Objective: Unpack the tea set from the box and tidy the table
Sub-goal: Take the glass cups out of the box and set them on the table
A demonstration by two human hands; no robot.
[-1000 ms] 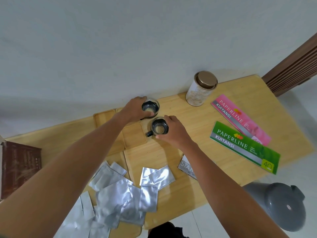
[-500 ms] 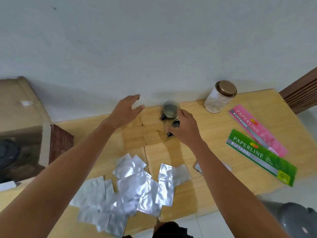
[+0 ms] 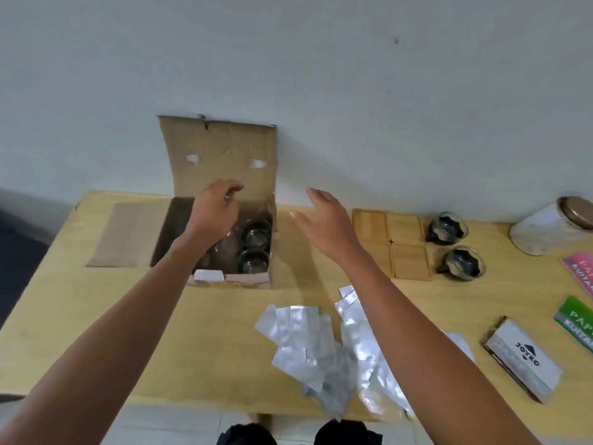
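An open cardboard box (image 3: 221,162) stands against the wall at the back of the wooden table (image 3: 160,332). Two glass cups (image 3: 255,248) with dark inserts show inside it at the right. My left hand (image 3: 215,210) hovers over the box opening, fingers curled and empty. My right hand (image 3: 324,220) is spread open in the air just right of the box. Two more glass cups (image 3: 447,228) (image 3: 463,263) stand on the table to the right of several square wooden coasters (image 3: 410,261).
A heap of silver foil packets (image 3: 308,342) lies near the table's front edge. A white jar with a brown lid (image 3: 552,226) stands at the far right, with pink (image 3: 580,274) and green (image 3: 577,319) booklets and a small white Joyko box (image 3: 523,358) in front of it.
The view swung left, bringing the box to the centre. Both hands let go of the two cups, left them beside the coasters, and moved over to the box.
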